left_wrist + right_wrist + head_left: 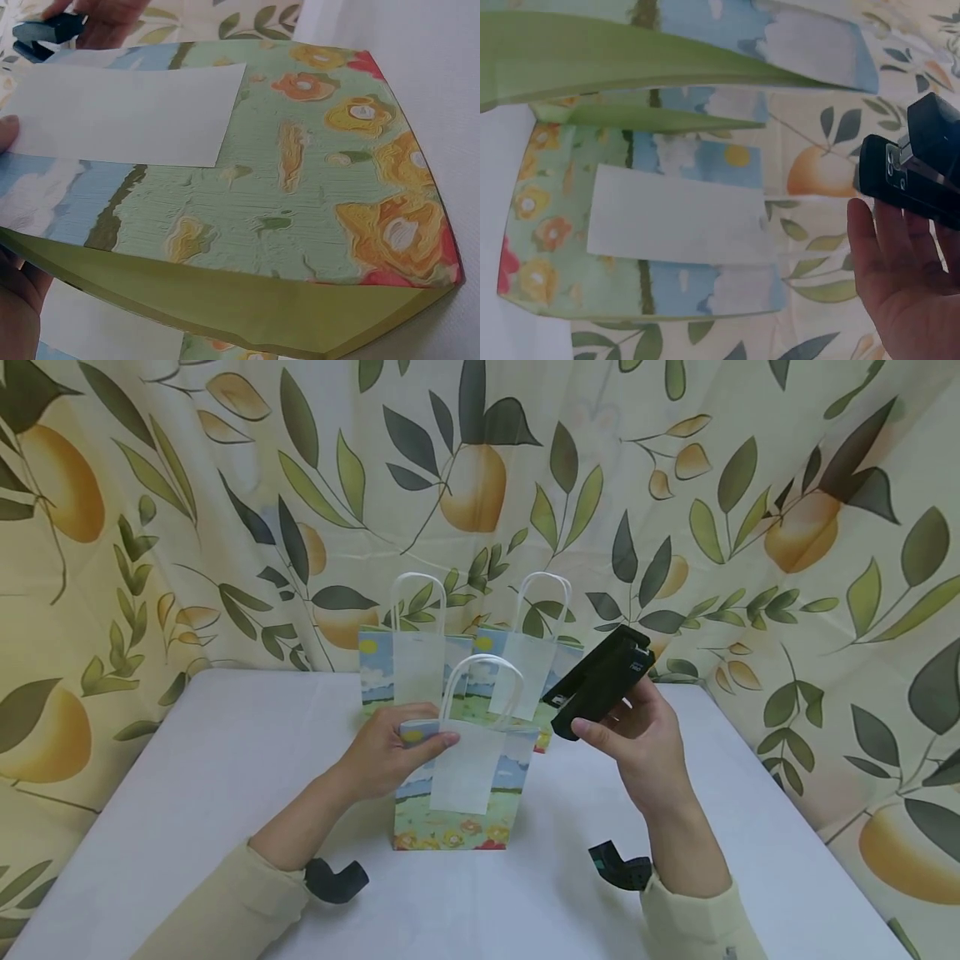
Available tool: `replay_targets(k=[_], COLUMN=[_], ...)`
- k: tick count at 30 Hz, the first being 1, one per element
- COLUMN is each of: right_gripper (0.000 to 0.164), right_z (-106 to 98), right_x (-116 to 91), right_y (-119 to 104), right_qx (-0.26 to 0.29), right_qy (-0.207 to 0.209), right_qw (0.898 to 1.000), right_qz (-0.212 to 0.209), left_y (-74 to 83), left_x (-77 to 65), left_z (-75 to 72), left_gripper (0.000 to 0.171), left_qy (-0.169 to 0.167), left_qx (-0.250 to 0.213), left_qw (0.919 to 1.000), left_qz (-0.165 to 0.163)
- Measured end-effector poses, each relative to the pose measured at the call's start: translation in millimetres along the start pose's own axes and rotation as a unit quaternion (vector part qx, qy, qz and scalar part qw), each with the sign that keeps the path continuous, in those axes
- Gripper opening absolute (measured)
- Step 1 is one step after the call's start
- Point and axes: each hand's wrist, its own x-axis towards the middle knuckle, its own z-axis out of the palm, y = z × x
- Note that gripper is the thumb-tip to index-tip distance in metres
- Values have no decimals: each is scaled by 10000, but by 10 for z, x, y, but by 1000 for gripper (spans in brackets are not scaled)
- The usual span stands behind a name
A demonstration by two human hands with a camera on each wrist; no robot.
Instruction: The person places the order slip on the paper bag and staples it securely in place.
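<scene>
In the head view a small paper gift bag (517, 793) with a painted meadow, flowers and white rope handles stands upright at the front. A blank white paper (467, 772) lies flat against its face, reaching up to the top edge. My left hand (390, 747) pinches the bag's upper left edge, thumb on the front over the white paper. To the right of the bag, my right hand (637, 752) holds a black stapler (600, 681) raised and tilted, apart from the bag. The right wrist view shows the stapler (911, 180) with its jaws apart.
Two similar bags, the left one (375, 668) and the right one (566, 660), stand behind, each with a white paper on its front. A white-covered table (262, 735) lies beneath, with a fruit-and-leaf patterned curtain (525, 485) behind. Black wrist straps (337, 881) sit by both sleeves.
</scene>
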Motion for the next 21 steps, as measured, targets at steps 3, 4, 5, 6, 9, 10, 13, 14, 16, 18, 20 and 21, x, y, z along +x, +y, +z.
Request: replay_targets(k=[3, 4, 5, 6, 9, 10, 13, 14, 16, 18, 20, 21], right_gripper=[68, 67, 67, 67, 68, 69, 75, 76, 79, 77, 76, 75], right_z=[38, 49, 59, 69, 97, 108, 143, 158, 193, 233, 275, 297], right_x=[-35, -46, -56, -66, -92, -102, -135, -148, -167, -178, -188, -192], right_y=[-46, -58, -69, -79, -106, -113, -129, -133, -132, -122, -106, -95], right_qx=[-55, -63, -72, -60, 37, 87, 169, 185, 204, 198, 126, 97], right_qy=[-43, -81, -140, -199, -411, -475, -648, -696, -801, -928, -1022, -1067], right_qw=[9998, 9996, 9994, 9990, 9969, 9961, 9935, 9926, 9906, 9878, 9860, 9852], right_qz=[-186, -252, -324, -401, -666, -739, -926, -976, -1094, -1231, -1311, -1337], left_y=[1, 0, -2, -1, -5, -4, -2, -3, -1, -4, -9, -12], left_x=[0, 1, 0, 0, 1, 2, 0, -2, -6, -7, -6, -5], left_z=[1, 1, 2, 2, 3, 4, 3, 2, 0, -2, -2, -2], left_gripper=[16, 16, 16, 16, 16, 16, 16, 15, 15, 14, 12, 11], left_qy=[21, 30, 38, 48, 65, 66, 66, 62, 57, 71, 80, 85], left_qx=[28, 34, 44, 50, 43, 40, 39, 45, 47, 59, 73, 77], left_qw=[10000, 10000, 10000, 10000, 10000, 10000, 10000, 10000, 10000, 10000, 9999, 9999], left_qz=[23, 20, 13, 6, -9, -3, 16, 13, 13, 19, 46, 74])
